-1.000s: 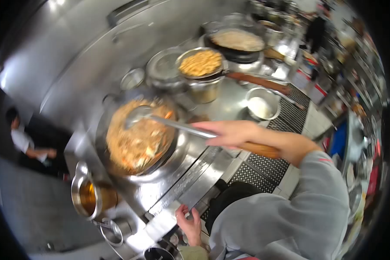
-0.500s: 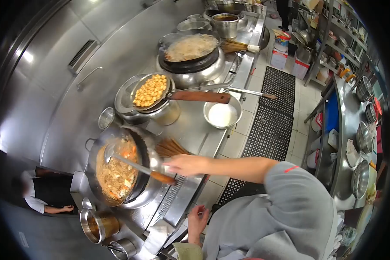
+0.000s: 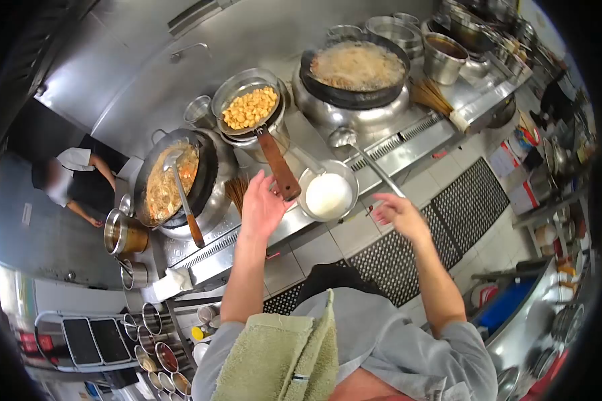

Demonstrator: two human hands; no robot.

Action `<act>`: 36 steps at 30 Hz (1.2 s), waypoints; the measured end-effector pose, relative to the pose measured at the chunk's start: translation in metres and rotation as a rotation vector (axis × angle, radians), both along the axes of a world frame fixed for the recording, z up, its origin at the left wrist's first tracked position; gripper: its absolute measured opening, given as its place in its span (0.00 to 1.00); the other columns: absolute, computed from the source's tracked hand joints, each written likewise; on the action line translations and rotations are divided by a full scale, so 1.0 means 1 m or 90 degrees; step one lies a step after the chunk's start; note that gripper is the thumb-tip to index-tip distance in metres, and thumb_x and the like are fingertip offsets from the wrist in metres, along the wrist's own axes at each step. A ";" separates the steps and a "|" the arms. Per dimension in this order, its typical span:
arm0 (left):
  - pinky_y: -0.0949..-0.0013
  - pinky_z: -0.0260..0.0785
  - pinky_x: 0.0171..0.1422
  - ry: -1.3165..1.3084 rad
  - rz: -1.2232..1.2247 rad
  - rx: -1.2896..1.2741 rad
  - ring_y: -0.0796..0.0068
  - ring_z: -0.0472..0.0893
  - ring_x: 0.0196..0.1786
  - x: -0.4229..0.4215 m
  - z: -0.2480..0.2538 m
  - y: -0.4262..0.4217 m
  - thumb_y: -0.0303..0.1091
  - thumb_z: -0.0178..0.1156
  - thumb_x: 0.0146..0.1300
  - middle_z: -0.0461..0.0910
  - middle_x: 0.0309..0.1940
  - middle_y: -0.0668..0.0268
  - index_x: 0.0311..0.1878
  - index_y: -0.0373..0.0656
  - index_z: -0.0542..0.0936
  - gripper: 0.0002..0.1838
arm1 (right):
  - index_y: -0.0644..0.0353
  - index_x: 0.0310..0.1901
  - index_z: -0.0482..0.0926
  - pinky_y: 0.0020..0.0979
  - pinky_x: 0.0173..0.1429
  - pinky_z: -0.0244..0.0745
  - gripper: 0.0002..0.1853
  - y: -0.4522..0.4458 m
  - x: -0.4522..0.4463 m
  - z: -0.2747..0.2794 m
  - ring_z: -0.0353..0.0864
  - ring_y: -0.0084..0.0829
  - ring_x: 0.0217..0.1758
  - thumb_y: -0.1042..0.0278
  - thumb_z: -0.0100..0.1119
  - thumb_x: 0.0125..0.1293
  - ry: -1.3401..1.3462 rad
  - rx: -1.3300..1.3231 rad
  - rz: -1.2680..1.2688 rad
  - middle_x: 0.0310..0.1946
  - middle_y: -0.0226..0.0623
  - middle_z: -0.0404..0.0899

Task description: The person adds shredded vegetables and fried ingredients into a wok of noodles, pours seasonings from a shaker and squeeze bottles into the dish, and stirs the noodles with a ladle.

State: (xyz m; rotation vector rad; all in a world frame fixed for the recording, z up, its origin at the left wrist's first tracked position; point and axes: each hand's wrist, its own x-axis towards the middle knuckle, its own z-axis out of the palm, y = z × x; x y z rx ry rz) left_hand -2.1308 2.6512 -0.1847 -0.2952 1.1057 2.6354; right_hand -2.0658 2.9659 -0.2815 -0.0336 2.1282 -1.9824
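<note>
My left hand [image 3: 259,204] is open, its fingers spread beside the wooden handle of a strainer [image 3: 279,164]; contact cannot be made out. Fried golden pieces [image 3: 251,108] fill that strainer, which rests over a metal pot [image 3: 264,146]. My right hand [image 3: 403,217] is open too, fingers loosely bent, close to the handle end of a metal ladle [image 3: 374,167] lying across the counter edge. Between the hands sits a metal bowl [image 3: 348,208] of white contents. Another ladle with a wooden grip [image 3: 192,226] rests in a wok [image 3: 207,175] of noodle-like food with orange bits.
A second wok [image 3: 351,99] of steaming, bubbling food stands behind, with a bamboo brush [image 3: 435,99] to its right. Perforated black mats [image 3: 408,257] cover the floor. A co-worker [image 3: 80,177] stands at the left. A green towel [image 3: 274,361] hangs over my front.
The view has swung round. My right hand has left the area by the wok's wooden-gripped ladle for the metal ladle's handle. My left hand has risen to the strainer handle.
</note>
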 end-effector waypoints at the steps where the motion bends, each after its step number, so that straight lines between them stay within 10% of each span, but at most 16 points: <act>1: 0.63 0.76 0.47 -0.066 -0.008 0.037 0.65 0.80 0.46 -0.015 0.004 0.004 0.42 0.50 0.73 0.76 0.44 0.56 0.57 0.33 0.67 0.21 | 0.64 0.62 0.72 0.25 0.45 0.78 0.18 -0.005 -0.014 -0.005 0.81 0.25 0.39 0.74 0.51 0.71 -0.024 -0.050 0.039 0.38 0.37 0.82; 5: 0.69 0.74 0.40 -0.112 -0.132 0.325 0.73 0.76 0.36 -0.078 -0.032 -0.019 0.36 0.51 0.72 0.72 0.36 0.62 0.56 0.29 0.64 0.19 | 0.65 0.62 0.71 0.25 0.42 0.78 0.19 -0.003 -0.034 -0.006 0.81 0.23 0.38 0.75 0.52 0.70 -0.008 -0.083 0.114 0.37 0.36 0.82; 17: 0.83 0.61 0.19 0.076 0.003 0.102 0.88 0.64 0.23 -0.029 0.097 -0.021 0.31 0.47 0.75 0.65 0.30 0.71 0.57 0.31 0.65 0.14 | 0.69 0.60 0.71 0.24 0.39 0.79 0.18 0.114 -0.014 -0.044 0.84 0.26 0.36 0.76 0.54 0.70 -0.201 -0.040 0.075 0.37 0.40 0.83; 26: 0.84 0.60 0.22 0.089 0.069 0.161 0.89 0.64 0.24 -0.012 0.065 0.037 0.24 0.51 0.71 0.65 0.29 0.73 0.55 0.28 0.67 0.13 | 0.66 0.60 0.69 0.24 0.23 0.69 0.24 0.131 -0.063 -0.225 0.73 0.20 0.20 0.66 0.62 0.66 0.301 0.322 0.029 0.23 0.34 0.77; 28: 0.84 0.60 0.23 0.055 0.081 0.142 0.89 0.66 0.24 -0.026 0.037 0.049 0.24 0.53 0.70 0.67 0.28 0.74 0.53 0.29 0.68 0.12 | 0.64 0.53 0.69 0.26 0.16 0.62 0.19 0.103 -0.060 -0.145 0.65 0.20 0.13 0.64 0.62 0.66 -0.134 0.154 0.081 0.18 0.29 0.71; 31: 0.84 0.60 0.22 0.060 0.097 0.145 0.90 0.66 0.23 -0.033 0.016 0.055 0.24 0.53 0.70 0.68 0.28 0.74 0.53 0.29 0.68 0.13 | 0.59 0.46 0.69 0.24 0.14 0.60 0.13 0.147 -0.044 -0.109 0.64 0.19 0.13 0.66 0.60 0.67 -0.170 0.006 0.083 0.16 0.26 0.65; 34: 0.81 0.57 0.20 -0.008 0.143 -0.158 0.91 0.65 0.19 -0.008 0.051 0.071 0.35 0.61 0.68 0.66 0.18 0.82 0.27 0.50 0.73 0.12 | 0.59 0.52 0.71 0.20 0.14 0.57 0.12 0.193 -0.051 -0.099 0.62 0.15 0.14 0.70 0.55 0.69 -0.174 -0.004 0.056 0.17 0.24 0.63; 36: 0.79 0.57 0.21 0.137 0.116 -0.069 0.88 0.66 0.20 -0.017 0.015 0.054 0.32 0.60 0.68 0.67 0.18 0.78 0.26 0.48 0.71 0.13 | 0.58 0.54 0.72 0.20 0.14 0.52 0.14 0.206 -0.072 -0.064 0.58 0.13 0.14 0.67 0.57 0.70 -0.046 0.027 0.037 0.17 0.20 0.61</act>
